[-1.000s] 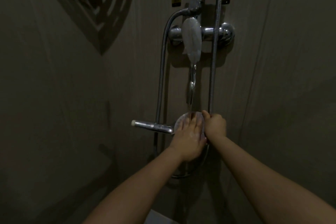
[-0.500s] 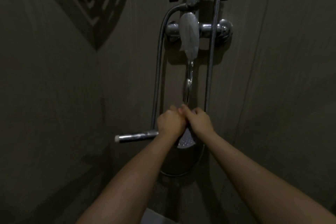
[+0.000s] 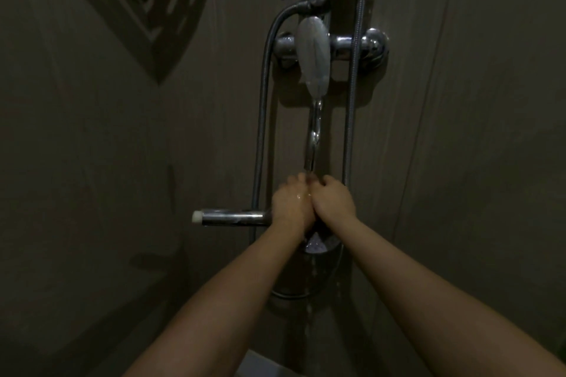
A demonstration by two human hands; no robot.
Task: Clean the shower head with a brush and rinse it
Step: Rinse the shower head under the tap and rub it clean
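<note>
Left hand (image 3: 289,206) and right hand (image 3: 333,202) are curling together over the shower head (image 3: 318,245) under running water (image 3: 314,135); exact grip cannot be told.

the room is looking dim and dark. two plain brownish walls (image 3: 92,193) are meeting in a corner on the left. a striped shadow (image 3: 147,3) is lying across the corner up high. something pale (image 3: 260,364) is showing at the bottom.
</note>
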